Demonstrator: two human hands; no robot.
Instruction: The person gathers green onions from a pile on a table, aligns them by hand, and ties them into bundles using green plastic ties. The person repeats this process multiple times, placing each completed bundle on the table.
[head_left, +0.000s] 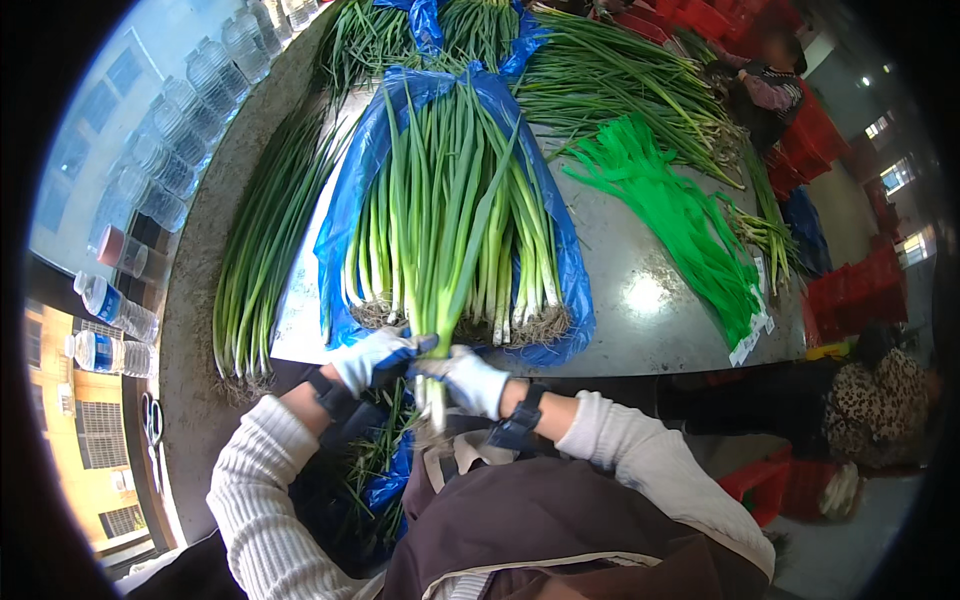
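Both of my hands wear white gloves with dark blue palms. My left hand (381, 357) and my right hand (469, 380) close around the lower stalks of a bunch of green onions (435, 277). Its white ends and roots hang below my hands, past the table's near edge, and look blurred. The green leaves stretch away from me over more green onions (525, 277), which lie with roots towards me on a blue plastic bag (577, 322). To the left of the bag lies another pile of green onions (262, 277).
Green mesh net bags (675, 217) with white tags lie on the metal table (622, 330). A large heap of green onions (615, 82) lies beyond. Plastic bottles (180, 120) line the window ledge, with scissors (152, 424) nearby. Another person (772, 94) works at the far right, near red crates (817, 135).
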